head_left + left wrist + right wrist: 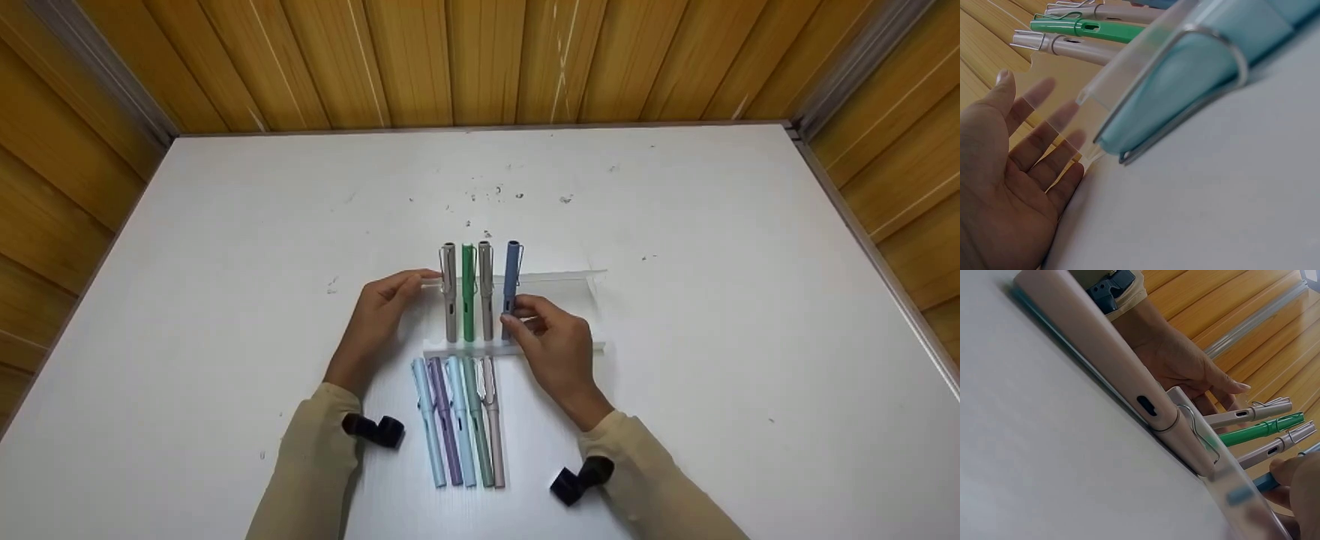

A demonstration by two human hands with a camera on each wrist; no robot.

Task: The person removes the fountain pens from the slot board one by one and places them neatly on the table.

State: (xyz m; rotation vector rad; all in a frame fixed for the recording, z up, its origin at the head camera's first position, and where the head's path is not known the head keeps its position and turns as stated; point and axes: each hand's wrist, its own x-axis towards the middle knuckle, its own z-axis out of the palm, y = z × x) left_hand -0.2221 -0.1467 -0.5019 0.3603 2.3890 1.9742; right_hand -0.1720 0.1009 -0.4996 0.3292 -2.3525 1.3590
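Observation:
My right hand pinches a blue pen low on its barrel, between thumb and fingers. The pen stands upright in a clear plastic holder, right of a grey pen, a green pen and another grey pen. These three stand in a row, clips at the top. At the holder's left end is my left hand, its fingers extended against the clear panel. In the left wrist view its fingertips show through the plastic, with the thumb apart.
Several capped pens lie side by side before the holder: two light blue pens, a purple pen, a muted green pen and a pinkish pen. Dark marks dot the white table behind. Wood-patterned walls surround it.

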